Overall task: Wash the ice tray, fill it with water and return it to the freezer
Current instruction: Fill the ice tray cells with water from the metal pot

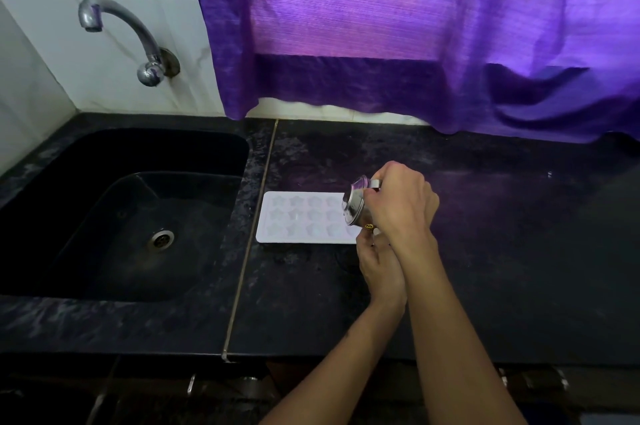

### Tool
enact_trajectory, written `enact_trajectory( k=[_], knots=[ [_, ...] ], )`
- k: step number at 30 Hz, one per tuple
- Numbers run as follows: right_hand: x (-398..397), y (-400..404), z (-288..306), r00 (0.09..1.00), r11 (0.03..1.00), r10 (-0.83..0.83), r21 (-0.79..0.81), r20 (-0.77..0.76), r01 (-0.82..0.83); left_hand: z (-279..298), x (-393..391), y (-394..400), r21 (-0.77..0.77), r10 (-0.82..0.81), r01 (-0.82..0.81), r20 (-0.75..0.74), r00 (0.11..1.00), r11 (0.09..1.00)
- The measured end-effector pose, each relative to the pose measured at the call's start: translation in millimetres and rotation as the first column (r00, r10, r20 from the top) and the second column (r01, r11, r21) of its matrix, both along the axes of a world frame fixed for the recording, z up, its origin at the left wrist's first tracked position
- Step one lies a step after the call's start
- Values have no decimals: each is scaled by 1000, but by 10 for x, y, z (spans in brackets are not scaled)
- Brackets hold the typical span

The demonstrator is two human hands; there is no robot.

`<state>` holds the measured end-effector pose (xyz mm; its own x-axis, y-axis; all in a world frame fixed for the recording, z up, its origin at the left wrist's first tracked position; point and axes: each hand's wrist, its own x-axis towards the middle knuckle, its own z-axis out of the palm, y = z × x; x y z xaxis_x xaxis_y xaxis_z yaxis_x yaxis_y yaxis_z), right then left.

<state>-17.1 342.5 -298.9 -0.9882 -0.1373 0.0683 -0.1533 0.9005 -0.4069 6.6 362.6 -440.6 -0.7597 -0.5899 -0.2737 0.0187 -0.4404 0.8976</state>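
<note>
1. The right end of the white plastic ice tray with star-shaped moulds is hidden behind a small shiny steel cup and the two hands, so its full length cannot be seen.
2. The left hand is partly covered by the right forearm, which crosses over it; its fingertips reach up to the tray's near right corner, but whether they grip the tray, touch the cup or only rest there cannot be told.
3. A small yellow-and-dark mark shows just under the cup; what it belongs to is too small to make out.
4. The dim light makes it hard to tell whether the moulds hold any water.
5. The tray is pale, flat and rectangular with rounded corners, showing three rows of star hollows.
6. It lies flat on the dark speckled stone counter, just right of the counter seam and of the black sink basin, its long side running left to right.
7. The right hand is curled round the steel cup, grasping it from the right, with the cup tipped on its side and its mouth turned left over the tray's right end.
8. A curved chrome tap sticks out of the white tiled wall above the sink, and a purple curtain hangs behind the counter.
</note>
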Motion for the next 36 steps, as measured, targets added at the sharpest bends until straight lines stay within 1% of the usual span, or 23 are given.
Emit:
enact_trajectory(
  k=[3,6,14,18,22,25,28,34,36],
  knots=[
    [4,-2,13,1000,1000,0,6,0,0,-41,12,-15,-6,-4,5,52,999,1000],
    [5,0,20,1000,1000,-3,1,-1,3,-37,19,-31,-2,-10,10,66,998,1000],
    [9,44,31,1000,999,-14,-33,15,14,-31,23,0,-56,-18,25,122,992,998],
    [-11,105,30,998,990,-40,-132,39,44,43,7,-17,-15,40,-38,107,994,999],
    [-19,173,70,997,972,-61,-224,53,71,109,25,-8,-50,86,-85,23,996,995],
    [-19,162,99,996,963,-72,-255,54,83,150,18,-25,-59,102,-103,-18,995,993],
    [1,111,109,998,968,-46,-243,50,57,133,8,-69,-53,103,-105,-27,994,993],
    [58,-40,91,1000,986,11,-167,8,-10,68,22,-156,-29,109,-108,22,994,994],
    [73,-92,86,1000,991,31,-131,2,-31,33,10,-176,40,109,-108,-14,994,993]
  ],
)
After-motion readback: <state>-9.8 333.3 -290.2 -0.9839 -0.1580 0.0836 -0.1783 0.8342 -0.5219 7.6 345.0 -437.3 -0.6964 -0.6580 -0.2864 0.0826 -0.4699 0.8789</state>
